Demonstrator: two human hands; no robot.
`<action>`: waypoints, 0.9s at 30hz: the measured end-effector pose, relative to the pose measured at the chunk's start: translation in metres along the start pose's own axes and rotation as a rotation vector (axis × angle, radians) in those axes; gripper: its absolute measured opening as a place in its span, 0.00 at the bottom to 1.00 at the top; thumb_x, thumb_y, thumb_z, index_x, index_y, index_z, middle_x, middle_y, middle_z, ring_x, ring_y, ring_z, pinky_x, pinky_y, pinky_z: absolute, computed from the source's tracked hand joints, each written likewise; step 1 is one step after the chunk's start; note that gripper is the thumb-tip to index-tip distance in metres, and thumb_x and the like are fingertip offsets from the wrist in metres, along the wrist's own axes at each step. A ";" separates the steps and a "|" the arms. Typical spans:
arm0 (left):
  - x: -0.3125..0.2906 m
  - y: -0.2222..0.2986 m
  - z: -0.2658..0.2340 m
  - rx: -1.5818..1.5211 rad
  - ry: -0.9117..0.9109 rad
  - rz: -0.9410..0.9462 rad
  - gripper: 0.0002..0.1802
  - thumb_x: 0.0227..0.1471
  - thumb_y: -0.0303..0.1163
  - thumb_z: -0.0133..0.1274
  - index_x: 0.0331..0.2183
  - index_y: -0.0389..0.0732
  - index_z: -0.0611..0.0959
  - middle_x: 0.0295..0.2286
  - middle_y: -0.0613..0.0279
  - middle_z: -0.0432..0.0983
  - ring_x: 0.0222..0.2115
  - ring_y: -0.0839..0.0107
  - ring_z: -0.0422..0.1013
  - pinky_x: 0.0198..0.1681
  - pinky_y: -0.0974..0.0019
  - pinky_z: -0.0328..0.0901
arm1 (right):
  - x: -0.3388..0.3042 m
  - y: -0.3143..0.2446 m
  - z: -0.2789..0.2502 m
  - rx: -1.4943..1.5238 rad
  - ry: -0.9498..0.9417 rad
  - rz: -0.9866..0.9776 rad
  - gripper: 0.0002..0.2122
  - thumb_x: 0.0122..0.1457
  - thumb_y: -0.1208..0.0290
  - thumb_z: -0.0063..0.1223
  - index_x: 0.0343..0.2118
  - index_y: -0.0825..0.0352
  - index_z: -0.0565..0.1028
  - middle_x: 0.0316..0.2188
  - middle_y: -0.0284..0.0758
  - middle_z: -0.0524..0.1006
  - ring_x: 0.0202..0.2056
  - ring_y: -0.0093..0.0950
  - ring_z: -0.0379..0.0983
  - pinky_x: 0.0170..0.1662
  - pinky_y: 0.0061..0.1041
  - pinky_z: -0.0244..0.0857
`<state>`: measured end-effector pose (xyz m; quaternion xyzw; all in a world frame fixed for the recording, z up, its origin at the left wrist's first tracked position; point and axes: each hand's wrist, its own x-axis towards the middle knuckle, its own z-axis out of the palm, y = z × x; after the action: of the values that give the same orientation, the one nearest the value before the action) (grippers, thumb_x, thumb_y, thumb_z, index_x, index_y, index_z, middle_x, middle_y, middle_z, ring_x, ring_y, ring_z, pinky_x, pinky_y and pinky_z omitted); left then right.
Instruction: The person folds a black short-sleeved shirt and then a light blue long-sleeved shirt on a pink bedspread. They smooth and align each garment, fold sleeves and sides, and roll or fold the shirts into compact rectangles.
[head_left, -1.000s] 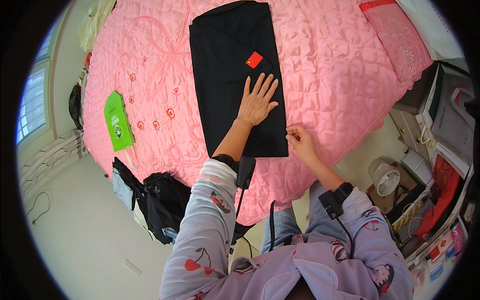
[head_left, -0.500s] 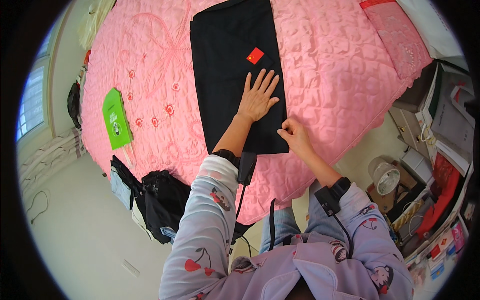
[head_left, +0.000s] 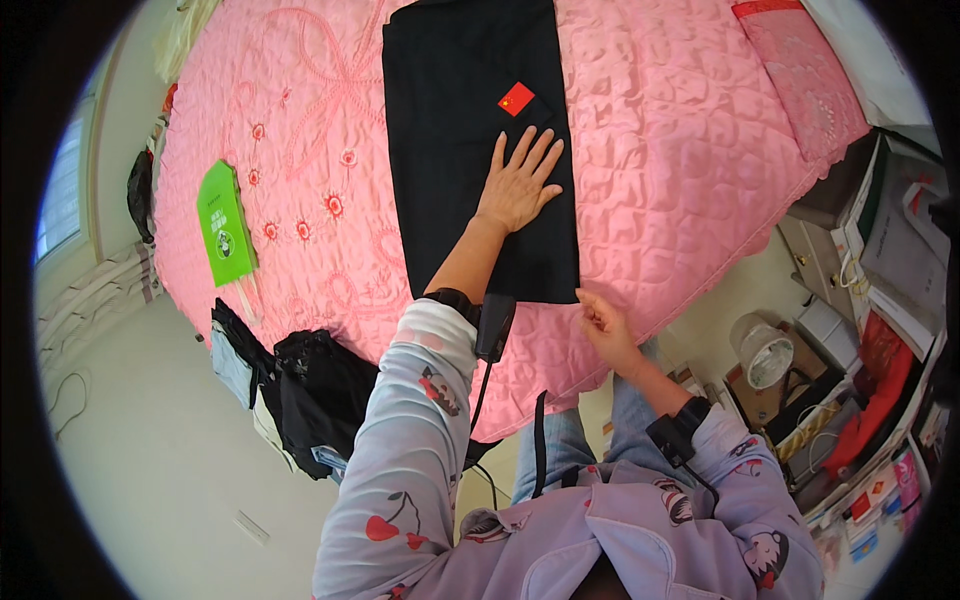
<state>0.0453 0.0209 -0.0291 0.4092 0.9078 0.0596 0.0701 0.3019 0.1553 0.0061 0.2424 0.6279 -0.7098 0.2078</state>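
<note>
On pink quilt (head_left: 660, 150), touches flat-lying black cloth (head_left: 450, 130) with left hand (head_left: 517, 195), spread-fingered and gripping nothing. Holds right hand (head_left: 608, 328) with fingers loosely curled at cloth's near right corner; cannot tell whether pinching it.

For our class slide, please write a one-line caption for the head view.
Black cloth on a pink quilt: left hand spread on it, right hand by its near right corner.
</note>
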 end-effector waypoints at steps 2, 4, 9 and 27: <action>0.000 0.000 0.001 -0.004 0.004 -0.003 0.37 0.58 0.53 0.43 0.63 0.48 0.60 0.64 0.64 0.50 0.66 0.62 0.42 0.66 0.44 0.33 | -0.009 -0.012 0.002 -0.146 -0.037 -0.200 0.22 0.54 0.85 0.50 0.55 0.69 0.69 0.34 0.35 0.74 0.28 0.20 0.66 0.34 0.18 0.64; 0.000 0.000 0.001 -0.005 0.005 -0.003 0.37 0.58 0.53 0.43 0.63 0.48 0.60 0.64 0.64 0.50 0.66 0.62 0.42 0.66 0.44 0.33 | -0.011 -0.021 0.006 -0.272 -0.034 -0.331 0.23 0.54 0.85 0.50 0.55 0.68 0.69 0.35 0.35 0.74 0.28 0.20 0.66 0.34 0.18 0.64; 0.000 -0.001 0.001 -0.007 -0.004 -0.004 0.37 0.58 0.54 0.43 0.63 0.49 0.60 0.64 0.64 0.51 0.66 0.62 0.42 0.66 0.44 0.34 | -0.012 -0.012 0.008 -0.184 -0.039 -0.201 0.22 0.54 0.83 0.50 0.55 0.68 0.69 0.35 0.35 0.73 0.30 0.20 0.68 0.35 0.18 0.64; -0.044 0.042 -0.033 -0.176 0.202 -0.145 0.35 0.52 0.46 0.53 0.59 0.45 0.68 0.62 0.57 0.56 0.64 0.53 0.46 0.64 0.39 0.39 | 0.037 -0.017 -0.001 0.131 0.023 0.167 0.08 0.65 0.71 0.46 0.43 0.67 0.73 0.26 0.35 0.78 0.22 0.16 0.69 0.23 0.15 0.61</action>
<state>0.0990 0.0142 0.0136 0.3267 0.9287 0.1743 0.0182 0.2620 0.1585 -0.0027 0.3153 0.5601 -0.7267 0.2425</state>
